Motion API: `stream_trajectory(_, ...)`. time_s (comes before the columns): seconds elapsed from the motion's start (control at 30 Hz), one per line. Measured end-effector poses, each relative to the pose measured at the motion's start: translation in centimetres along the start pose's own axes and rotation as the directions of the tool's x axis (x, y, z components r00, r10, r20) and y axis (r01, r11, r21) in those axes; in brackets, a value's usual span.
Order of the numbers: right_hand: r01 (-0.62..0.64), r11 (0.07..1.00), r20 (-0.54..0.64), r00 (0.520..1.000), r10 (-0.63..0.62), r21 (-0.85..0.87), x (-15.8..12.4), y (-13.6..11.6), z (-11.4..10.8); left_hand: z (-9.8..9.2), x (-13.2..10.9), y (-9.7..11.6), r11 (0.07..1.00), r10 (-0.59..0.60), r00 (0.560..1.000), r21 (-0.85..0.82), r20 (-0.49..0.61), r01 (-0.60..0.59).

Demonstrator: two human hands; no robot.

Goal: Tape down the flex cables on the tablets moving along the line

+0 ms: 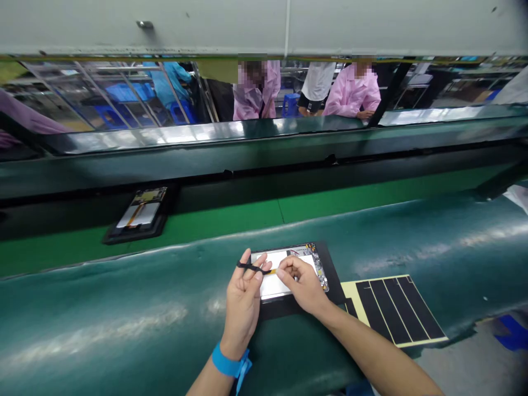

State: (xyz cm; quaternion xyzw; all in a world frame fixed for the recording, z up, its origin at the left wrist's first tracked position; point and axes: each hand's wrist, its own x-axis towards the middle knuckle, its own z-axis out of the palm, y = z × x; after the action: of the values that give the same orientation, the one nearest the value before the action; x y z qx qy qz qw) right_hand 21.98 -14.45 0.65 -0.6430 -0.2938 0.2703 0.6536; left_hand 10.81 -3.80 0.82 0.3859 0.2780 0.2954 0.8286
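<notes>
An opened tablet (276, 285) with white battery packs and a circuit board along its right side lies on a black pad (330, 263) in front of me. Over its left part, my left hand (243, 291) is closed on a thin black strip (249, 267), which runs across the fingers, pressed by the thumb. The strip meets an orange flat cable (273, 271). My right hand (301, 279) pinches this cable's right end between thumb and fingers, above the batteries; the fingertips partly hide it. A blue band (226, 360) circles my left wrist.
Right of the pad lies a yellow backing sheet (363, 303) with several black adhesive strips. A second opened tablet (142, 213) rests on a black tray on the green belt (231, 217). Beyond a ledge are people in pink coats (352, 93). A white panel (214, 27) hangs overhead.
</notes>
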Motion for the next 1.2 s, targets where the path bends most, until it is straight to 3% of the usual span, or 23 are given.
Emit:
stream_trajectory(0.3,0.090,0.996,0.017,0.996,-0.090,-0.014,-0.1,0.4,0.3,0.3,-0.3,-0.6,0.999,-0.031,0.998,0.036,0.049,0.029)
stream_trajectory(0.57,0.173,0.982,0.004,0.985,-0.174,-0.069,-0.2,0.1,0.2,0.5,-0.2,-0.7,1.000,-0.012,0.999,0.016,0.030,0.011)
stream_trajectory(0.73,0.161,0.978,-0.007,0.987,-0.163,-0.131,0.3,0.0,-0.5,0.1,0.8,0.7,0.997,0.074,0.997,0.033,-0.009,-0.073)
stream_trajectory(0.83,0.143,0.970,0.049,0.990,-0.136,-0.196,0.7,0.1,-1.0,-1.3,2.3,2.0,0.965,0.164,0.984,0.198,0.061,-0.173)
stream_trajectory(0.9,0.150,0.952,0.101,0.987,-0.126,-0.269,0.8,0.1,-1.3,-2.6,3.3,2.8,0.845,0.239,0.958,0.452,0.162,-0.287)
stream_trajectory(0.97,0.183,0.917,0.179,0.976,-0.126,-0.353,0.9,-0.3,-1.6,-3.8,4.1,3.2,0.563,0.300,0.914,0.722,0.274,-0.402)
stream_trajectory(1.03,0.248,0.864,0.298,0.947,-0.121,-0.438,1.3,-1.0,-1.9,-4.7,4.6,3.4,0.290,0.332,0.879,0.849,0.343,-0.441)
stream_trajectory(1.1,0.335,0.789,0.443,0.892,-0.089,-0.515,2.1,-2.1,-1.9,-5.0,4.7,3.4,0.174,0.338,0.864,0.877,0.374,-0.448)
stream_trajectory(1.2,0.473,0.645,0.620,0.784,0.002,-0.600,3.7,-3.6,-1.2,-5.0,4.6,3.4,0.102,0.313,0.849,0.873,0.426,-0.476)
